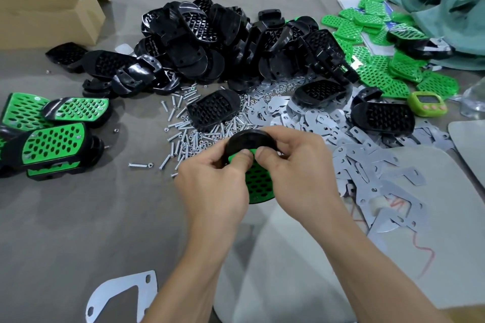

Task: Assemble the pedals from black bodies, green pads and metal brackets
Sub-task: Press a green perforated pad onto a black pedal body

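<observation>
Student: Loose metal bracket (123, 294), lying flat far on the camera side of the heap of black bodies (210, 42): is it in use?

Tutor: No; nothing touches it. The work is held between that bracket and the heap, just on the camera side of the scattered screws (183, 128). The left hand (215, 181) and the right hand (296, 165) both grip one black body (249, 139), thumbs pressing a green pad (259, 183) against it.

Student: What could go wrong?

Tutor: Probably a skewed seating. Uneven thumb pressure could tilt the pad, so its holes miss those of the body and no screw passes. A slip would drop the pair among the screws.

Student: What cannot be read?

Tutor: The seam under the thumbs, the fingers behind the body, and the pad's left edge behind the left hand. Whether the pad is seated cannot be told. Finished pedals (55, 144), left of the heap, are cut by the frame edge.
</observation>
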Available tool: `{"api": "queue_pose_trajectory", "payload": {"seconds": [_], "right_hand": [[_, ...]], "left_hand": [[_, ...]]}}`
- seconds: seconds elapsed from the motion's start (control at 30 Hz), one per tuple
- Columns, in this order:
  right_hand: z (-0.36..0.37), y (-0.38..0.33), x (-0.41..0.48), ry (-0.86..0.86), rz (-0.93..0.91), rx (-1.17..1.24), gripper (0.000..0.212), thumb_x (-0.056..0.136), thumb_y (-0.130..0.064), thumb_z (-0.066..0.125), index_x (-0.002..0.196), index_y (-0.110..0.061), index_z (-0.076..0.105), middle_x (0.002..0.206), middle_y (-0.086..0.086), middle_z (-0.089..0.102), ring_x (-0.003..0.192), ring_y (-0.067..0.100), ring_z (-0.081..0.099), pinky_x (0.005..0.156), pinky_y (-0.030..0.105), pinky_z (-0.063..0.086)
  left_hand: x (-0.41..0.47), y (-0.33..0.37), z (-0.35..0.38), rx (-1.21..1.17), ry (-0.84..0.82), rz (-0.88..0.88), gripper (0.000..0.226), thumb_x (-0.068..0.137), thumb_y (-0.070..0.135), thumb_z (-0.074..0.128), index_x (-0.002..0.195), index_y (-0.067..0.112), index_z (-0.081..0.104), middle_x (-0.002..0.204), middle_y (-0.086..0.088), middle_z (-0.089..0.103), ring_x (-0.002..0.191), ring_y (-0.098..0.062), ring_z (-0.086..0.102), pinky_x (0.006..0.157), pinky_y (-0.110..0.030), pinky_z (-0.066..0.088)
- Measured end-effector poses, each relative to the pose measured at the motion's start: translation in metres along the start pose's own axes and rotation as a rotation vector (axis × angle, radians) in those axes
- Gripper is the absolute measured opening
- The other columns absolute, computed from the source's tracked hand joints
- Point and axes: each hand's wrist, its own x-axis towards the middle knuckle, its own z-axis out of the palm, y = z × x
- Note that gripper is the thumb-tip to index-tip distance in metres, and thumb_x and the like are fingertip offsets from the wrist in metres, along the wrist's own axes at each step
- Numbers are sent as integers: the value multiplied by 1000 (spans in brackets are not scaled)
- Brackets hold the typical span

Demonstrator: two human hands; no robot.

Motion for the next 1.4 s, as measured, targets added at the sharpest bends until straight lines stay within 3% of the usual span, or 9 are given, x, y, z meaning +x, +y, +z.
{"api": "queue_pose_trajectory", "payload": {"seconds": [0.2, 0.4, 0.53, 0.63, 0.73, 1.0, 1.17, 1.27, 1.4], "right_hand": [[3, 7, 3, 89, 56, -39, 22, 87, -15, 65, 93, -33, 76, 75, -16, 73, 74, 6, 66, 66, 23, 46], [-12, -1, 5, 22, -26, 68, 28, 82, -16, 63, 93, -39, 76, 80, -17, 76, 77, 9, 71, 72, 31, 56], [-8, -1, 5, -31, -39, 76, 27, 83, -18, 63, 94, -39, 75, 82, -17, 77, 79, 9, 72, 78, 35, 59], [-4, 2, 6, -39, -31, 26, 24, 83, -21, 64, 92, -40, 74, 78, -21, 75, 76, 4, 70, 71, 25, 55], [-2, 5, 5, -22, 17, 52, 24, 80, -22, 68, 91, -43, 74, 75, -18, 75, 73, 7, 71, 71, 30, 57], [3, 13, 12, -61, 106, 223, 27, 71, -22, 70, 94, -31, 80, 81, -2, 79, 81, 27, 76, 81, 54, 60], [6, 21, 9, -131, 91, 203, 27, 85, -14, 65, 102, -32, 78, 87, -3, 79, 87, 26, 74, 86, 53, 59], [-8, 28, 7, -276, 105, 314, 38, 94, 7, 55, 115, -18, 74, 100, 6, 78, 95, 27, 73, 83, 44, 62], [-18, 30, 5, -279, 161, 424, 36, 94, 14, 54, 117, -7, 72, 100, 14, 77, 87, 27, 72, 67, 38, 62]], "left_hand": [[6, -2, 6, 171, -34, -3, 18, 69, 42, 67, 80, 54, 75, 68, 15, 72, 70, -14, 67, 71, -41, 60], [22, -2, -20, -211, -416, -64, 26, 91, 5, 69, 110, 17, 81, 101, -10, 80, 89, -18, 73, 77, -32, 61], [23, -3, -22, -224, -337, -82, 29, 89, -4, 68, 114, 6, 79, 99, -15, 79, 84, -19, 73, 72, -32, 60], [20, -5, -17, -148, -224, -67, 29, 78, 9, 77, 105, 15, 83, 95, -12, 80, 86, -29, 74, 87, -50, 62], [16, -7, -12, -113, -177, -52, 29, 69, 22, 74, 95, 31, 84, 90, -8, 80, 88, -33, 75, 89, -58, 59], [23, -17, -34, -162, -381, -54, 34, 95, -9, 61, 107, 14, 82, 97, -14, 80, 86, -21, 76, 70, -34, 62], [25, -20, -29, -24, -282, -28, 26, 86, 6, 71, 96, 27, 84, 97, -23, 77, 84, -26, 68, 84, -61, 60], [29, -19, -30, -55, -305, -63, 24, 88, 6, 73, 96, 25, 84, 94, -18, 78, 87, -31, 74, 80, -51, 64], [32, -17, -35, -79, -490, -82, 29, 95, -5, 64, 108, 16, 81, 96, -13, 80, 88, -29, 77, 71, -36, 63]]}}
